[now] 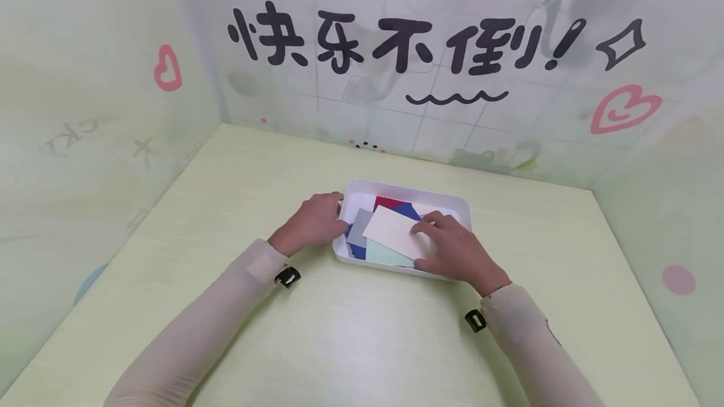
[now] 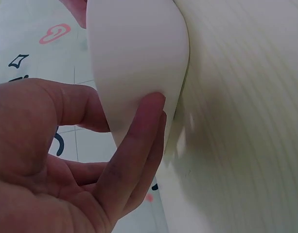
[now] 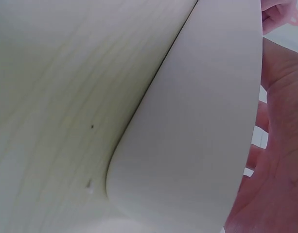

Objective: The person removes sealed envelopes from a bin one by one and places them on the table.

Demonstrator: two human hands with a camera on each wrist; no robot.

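Observation:
A white tray (image 1: 407, 189) sits on the table with several flat coloured cards lying in it. At its left end my left hand (image 1: 317, 222) grips the wall, thumb over the rim and fingers against the outside, as the left wrist view shows with the tray's wall (image 2: 139, 53). My right hand (image 1: 455, 247) reaches in over the right part and holds a white card (image 1: 393, 230) between thumb and fingers. Under that card lie a pale green card (image 1: 384, 254), a grey card (image 1: 360, 229), blue pieces (image 1: 407, 210) and a red piece (image 1: 389, 202). In the right wrist view the tray's side hides the right fingertips.
The pale wood-grained table (image 1: 362, 344) extends on all sides of the tray. A printed curtain (image 1: 367, 105) with dark lettering stands behind it, and similar sheets close off the left and right sides. A black clip (image 1: 288, 277) hangs at the left sleeve, another (image 1: 475, 320) at the right.

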